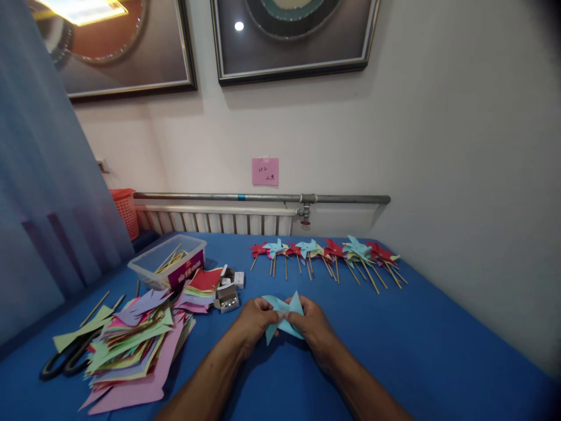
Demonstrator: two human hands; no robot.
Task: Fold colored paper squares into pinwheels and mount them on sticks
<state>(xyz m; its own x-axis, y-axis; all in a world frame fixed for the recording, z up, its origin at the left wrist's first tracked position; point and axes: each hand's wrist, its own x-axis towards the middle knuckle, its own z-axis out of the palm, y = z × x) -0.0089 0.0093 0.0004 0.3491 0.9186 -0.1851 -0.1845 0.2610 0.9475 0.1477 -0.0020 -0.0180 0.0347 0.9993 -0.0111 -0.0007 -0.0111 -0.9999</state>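
Observation:
A light blue paper pinwheel (287,327) is held between my two hands, just above the blue table. My left hand (256,323) grips its left side, the thumb pressed near the centre. From the other side my right hand (310,323) pinches it, with that thumb also close to the middle. Both thumb tips cover the pinwheel's centre, so whatever is there is hidden. No stick shows on this pinwheel. A small open box of shiny metal pins (228,301) lies left of my left hand.
Finished pinwheels on sticks (333,248) lie in a row at the back right. Left are stacked coloured paper cutouts (131,345), black-handled scissors (72,356), red paper squares (205,280) and a clear plastic tub (151,264) holding sticks. A blue curtain (52,175) hangs at far left.

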